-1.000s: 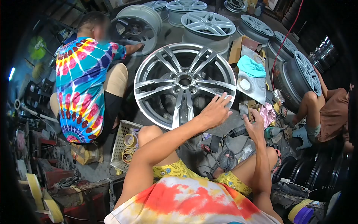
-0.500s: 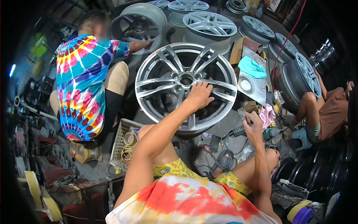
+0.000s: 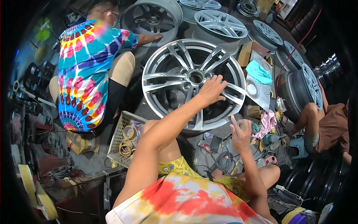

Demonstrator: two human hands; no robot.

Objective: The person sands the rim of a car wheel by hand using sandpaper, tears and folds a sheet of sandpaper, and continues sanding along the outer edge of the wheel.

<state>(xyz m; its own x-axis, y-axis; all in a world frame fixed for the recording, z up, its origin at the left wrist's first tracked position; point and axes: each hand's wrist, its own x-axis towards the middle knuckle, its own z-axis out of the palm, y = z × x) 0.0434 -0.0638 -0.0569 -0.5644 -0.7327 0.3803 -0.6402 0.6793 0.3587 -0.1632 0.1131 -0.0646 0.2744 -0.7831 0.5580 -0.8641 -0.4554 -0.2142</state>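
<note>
A silver multi-spoke wheel rim [image 3: 196, 77] lies face up in front of me. My left hand [image 3: 213, 89] rests on it just right of the centre hole, fingers stretched out over a spoke. Close to the rim's lower right edge is my right hand [image 3: 241, 135], its index finger extended towards the edge and the other fingers bent. Something small may be between its fingers; I cannot make it out.
Left of the rim, a co-worker in a tie-dye shirt [image 3: 84, 78] touches another rim [image 3: 151, 22]. A plastic basket [image 3: 115, 145] holds tape rolls. Right are cardboard, a turquoise cloth [image 3: 258, 72], a power tool [image 3: 271, 139] and a person in brown [image 3: 328, 128]. Cables [image 3: 225, 160] lie below.
My right hand has moved up and left to the rim's edge; the small grey flat piece seen in it earlier no longer shows. My left hand stays on the rim. The view has shifted slightly.
</note>
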